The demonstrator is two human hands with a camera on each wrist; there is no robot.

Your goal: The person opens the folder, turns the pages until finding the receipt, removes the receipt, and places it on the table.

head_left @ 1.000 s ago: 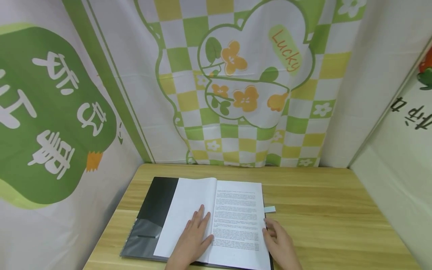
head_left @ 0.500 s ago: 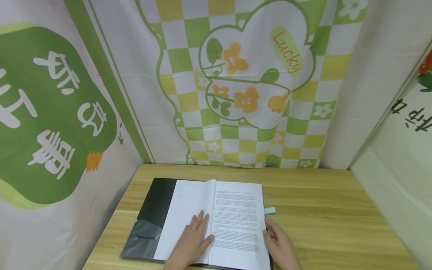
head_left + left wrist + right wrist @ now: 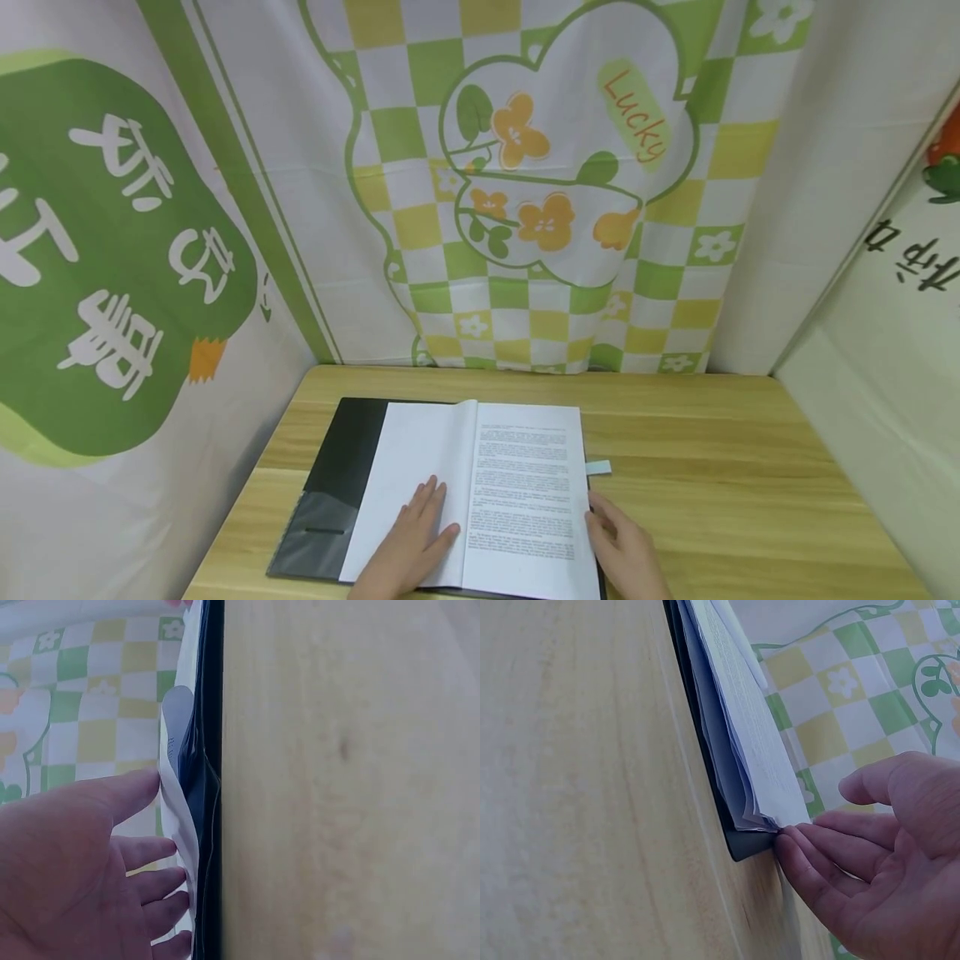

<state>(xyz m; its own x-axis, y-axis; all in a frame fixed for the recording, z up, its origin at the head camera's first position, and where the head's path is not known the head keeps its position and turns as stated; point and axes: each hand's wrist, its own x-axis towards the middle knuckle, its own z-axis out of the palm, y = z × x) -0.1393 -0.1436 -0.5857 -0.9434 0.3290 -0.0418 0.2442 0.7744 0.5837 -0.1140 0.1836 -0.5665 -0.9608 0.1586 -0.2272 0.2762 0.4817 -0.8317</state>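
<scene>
A black document folder [image 3: 330,467] lies spread on the table, holding a stack of white pages. The left page [image 3: 405,433] is blank, and the right page [image 3: 525,492] carries lines of print. My left hand [image 3: 411,533] rests flat on the lower left page, fingers extended beside the central fold. At the right edge of the stack is my right hand [image 3: 626,546]. In the right wrist view its fingertips [image 3: 791,851] touch the page corner, while the thumb stays apart from the paper. A pale blue tab [image 3: 598,467] sticks out above that hand.
The wooden table [image 3: 712,467] extends right of the folder and behind it. A checkered cloth [image 3: 525,325] hangs at the table's back edge, with printed sheets on both sides. A clear pocket [image 3: 318,533] covers the folder's lower left flap.
My left hand has slid left and slightly toward me over the blank page, away from the fold. That page's outer edge has shifted left. My right hand has hardly moved.
</scene>
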